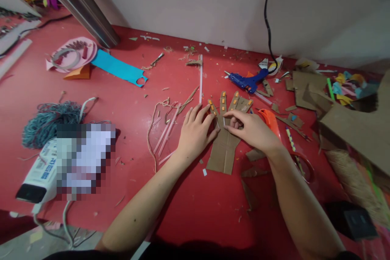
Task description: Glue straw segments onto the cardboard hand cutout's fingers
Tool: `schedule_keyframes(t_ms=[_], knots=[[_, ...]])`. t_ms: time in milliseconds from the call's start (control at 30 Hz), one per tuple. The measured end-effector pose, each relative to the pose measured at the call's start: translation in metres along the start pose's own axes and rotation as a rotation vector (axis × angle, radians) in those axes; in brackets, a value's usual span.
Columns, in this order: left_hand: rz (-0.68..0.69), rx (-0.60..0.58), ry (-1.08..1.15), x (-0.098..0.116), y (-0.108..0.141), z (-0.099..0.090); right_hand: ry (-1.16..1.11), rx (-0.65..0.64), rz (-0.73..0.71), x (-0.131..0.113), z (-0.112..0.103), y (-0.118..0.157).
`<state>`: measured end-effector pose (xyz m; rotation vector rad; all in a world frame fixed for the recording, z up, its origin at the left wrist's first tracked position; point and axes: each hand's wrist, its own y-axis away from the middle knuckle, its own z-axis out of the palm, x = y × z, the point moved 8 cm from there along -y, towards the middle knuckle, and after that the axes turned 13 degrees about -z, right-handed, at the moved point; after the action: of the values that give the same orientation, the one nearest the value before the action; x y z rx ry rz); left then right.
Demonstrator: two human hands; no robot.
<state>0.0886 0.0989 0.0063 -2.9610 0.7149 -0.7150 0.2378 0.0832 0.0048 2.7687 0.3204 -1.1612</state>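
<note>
A hand-shaped cardboard cut-out (224,152) lies flat on the red table (128,122), with short orange tube pieces (223,100) along its fingers. My left hand (195,132) rests at its left edge, fingers spread, thumb and forefinger touching the cardboard beside a small pale strip. My right hand (254,128) is over the upper palm, thumb and forefinger closed at the ends of a short clear straw piece (224,122); its other fingers are curled. A long clear straw (201,79) extends upward from near my left fingertips.
A blue glue gun (248,81) lies beyond the cut-out, its black cord rising along the wall. Orange scissors (269,120) sit under my right wrist. Twine (149,130) and straws lie left; cardboard scraps (310,93) right. Teal yarn (51,122) and a power strip (42,170) are farther left.
</note>
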Motion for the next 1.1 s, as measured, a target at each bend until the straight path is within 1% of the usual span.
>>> schedule_keyframes(t_ms=[367, 633, 833, 1100], knots=[[-0.008, -0.001, -0.038, 0.005, -0.0005, 0.0012, -0.011, 0.018, -0.009, -0.0002, -0.0005, 0.0], [-0.018, -0.023, -0.027, 0.0049, -0.002, 0.0011, -0.003, 0.021, 0.002, -0.0008, -0.0013, -0.0007], [-0.022, -0.017, -0.007, 0.004, -0.0013, 0.0011, -0.015, 0.02, 0.014, 0.001, 0.0002, -0.0002], [-0.027, -0.037, -0.031, 0.0047, -0.0019, 0.0008, -0.009, 0.032, -0.002, 0.0003, -0.0008, -0.0003]])
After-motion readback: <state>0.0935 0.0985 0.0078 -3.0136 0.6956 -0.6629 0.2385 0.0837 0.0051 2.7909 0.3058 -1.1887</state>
